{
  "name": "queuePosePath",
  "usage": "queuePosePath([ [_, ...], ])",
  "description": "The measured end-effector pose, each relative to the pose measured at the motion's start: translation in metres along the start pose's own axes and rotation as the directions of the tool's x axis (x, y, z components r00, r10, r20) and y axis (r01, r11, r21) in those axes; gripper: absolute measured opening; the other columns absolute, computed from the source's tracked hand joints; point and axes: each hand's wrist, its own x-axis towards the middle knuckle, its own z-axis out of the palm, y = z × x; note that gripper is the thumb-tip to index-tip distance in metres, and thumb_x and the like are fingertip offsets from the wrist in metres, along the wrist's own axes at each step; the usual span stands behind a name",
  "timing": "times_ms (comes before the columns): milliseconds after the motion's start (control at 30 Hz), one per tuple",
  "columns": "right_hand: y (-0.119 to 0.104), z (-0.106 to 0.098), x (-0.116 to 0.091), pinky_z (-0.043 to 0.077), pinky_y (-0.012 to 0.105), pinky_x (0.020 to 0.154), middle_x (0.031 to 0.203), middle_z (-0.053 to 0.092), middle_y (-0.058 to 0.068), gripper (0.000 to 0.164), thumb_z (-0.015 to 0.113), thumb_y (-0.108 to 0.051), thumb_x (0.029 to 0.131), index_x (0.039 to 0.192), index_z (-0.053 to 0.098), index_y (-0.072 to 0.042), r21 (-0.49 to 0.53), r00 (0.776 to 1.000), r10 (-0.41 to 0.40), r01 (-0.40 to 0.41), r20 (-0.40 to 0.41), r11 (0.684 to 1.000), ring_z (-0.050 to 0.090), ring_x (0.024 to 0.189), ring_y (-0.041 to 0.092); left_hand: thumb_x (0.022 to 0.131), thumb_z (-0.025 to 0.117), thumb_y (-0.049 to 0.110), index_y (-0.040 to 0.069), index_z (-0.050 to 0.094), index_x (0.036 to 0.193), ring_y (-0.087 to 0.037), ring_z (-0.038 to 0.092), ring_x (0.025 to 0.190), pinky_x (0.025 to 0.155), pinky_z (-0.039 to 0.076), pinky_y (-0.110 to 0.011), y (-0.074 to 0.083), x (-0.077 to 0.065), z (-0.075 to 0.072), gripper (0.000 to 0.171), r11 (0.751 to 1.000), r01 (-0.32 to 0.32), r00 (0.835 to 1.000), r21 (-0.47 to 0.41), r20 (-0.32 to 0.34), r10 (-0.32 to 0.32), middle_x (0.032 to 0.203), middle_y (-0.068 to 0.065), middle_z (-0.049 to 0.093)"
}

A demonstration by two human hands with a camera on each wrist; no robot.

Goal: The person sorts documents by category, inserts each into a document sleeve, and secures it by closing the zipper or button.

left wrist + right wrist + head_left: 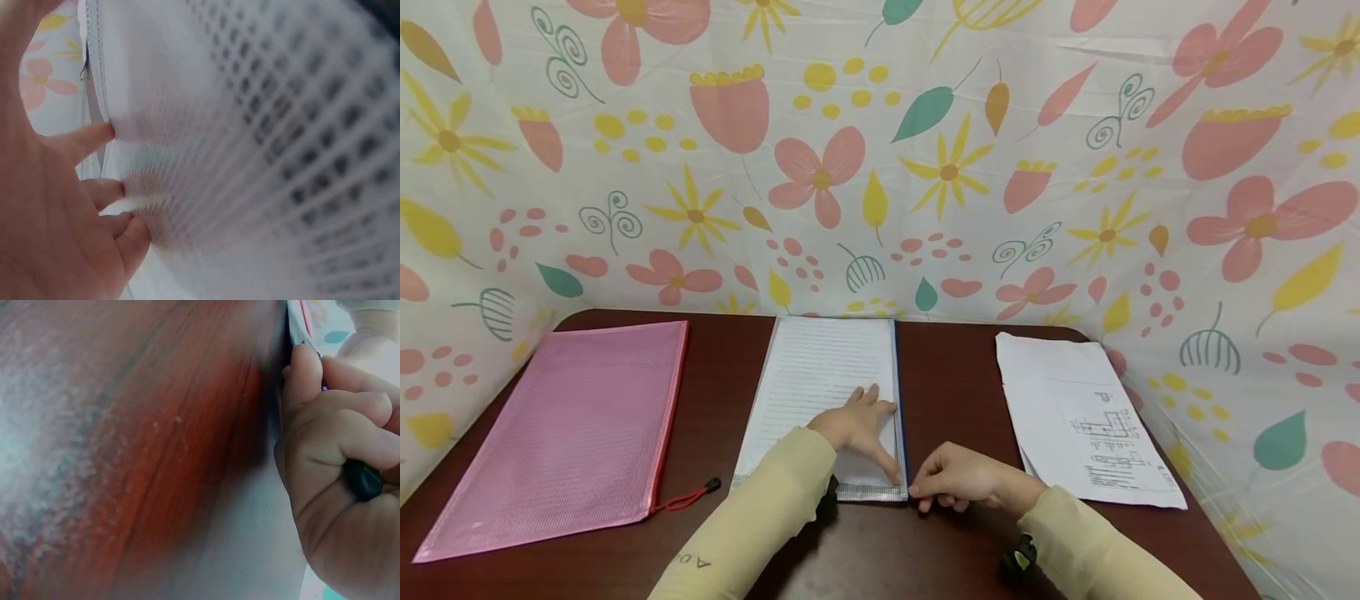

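Observation:
A clear mesh zipper pouch (820, 358) with lined paper inside lies flat in the middle of the table, a blue zipper (896, 367) along its right edge. My left hand (859, 425) rests on the pouch's lower right part, fingers spread and thumb toward the near corner. In the left wrist view its fingertips (106, 131) touch the mesh. At that near right corner my right hand (958, 475) pinches the zipper's end between thumb and forefinger. A black pull end (362, 479) shows within its curled fingers in the right wrist view.
To the left lies a pink mesh zipper pouch (572, 417), its red cord pull (685, 500) sticking out toward the middle. Printed white sheets (1060, 392) lie at the right. A flower-patterned curtain (880, 167) hangs behind the dark table (955, 375).

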Motion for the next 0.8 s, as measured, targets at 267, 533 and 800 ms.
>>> queuePosePath([
  [267, 0.0034, 0.0021, -0.0017, 0.028, 0.016, 0.037, 0.067, 0.069, 0.004, 0.019, 0.069, -0.016, 0.084, 0.084, 0.073, 0.003, 0.02, 0.999, -0.011, 0.012, -0.036, 1.0, 0.038, 0.042, 0.004, 0.046, 0.086, 0.061, 0.025, 0.023, 0.151, -0.03, -0.002, 0.147, 0.112, 0.026, -0.054, 0.0027, -0.0039, 0.0019, 0.127, 0.998, 0.005, 1.0, 0.07, -0.003, -0.004, 0.16, -0.009, 0.0],
  [533, 0.0068, 0.0033, -0.0015, 0.026, 0.016, 0.037, 0.071, 0.07, 0.008, 0.016, 0.068, -0.008, 0.081, 0.087, 0.071, 0.007, 0.094, 0.998, -0.021, 0.027, -0.064, 0.995, 0.037, 0.043, 0.004, 0.046, 0.086, 0.061, 0.026, 0.02, 0.151, -0.029, -0.002, 0.147, 0.111, 0.029, -0.053, 0.0039, -0.0053, 0.0054, 0.129, 0.997, 0.014, 1.0, 0.081, -0.006, -0.014, 0.16, -0.008, -0.002],
  [800, 0.0074, 0.0083, -0.0025, 0.026, 0.017, 0.036, 0.053, 0.057, -0.001, 0.013, 0.071, -0.004, 0.074, 0.077, 0.067, 0.007, 0.082, 0.991, -0.036, 0.046, -0.127, 0.996, 0.036, 0.041, 0.004, 0.046, 0.088, 0.059, 0.025, 0.022, 0.151, -0.03, 0.0, 0.147, 0.11, 0.03, -0.054, 0.0055, -0.0072, 0.0099, 0.128, 0.997, 0.014, 1.0, 0.077, -0.02, -0.013, 0.16, -0.009, 0.0],
])
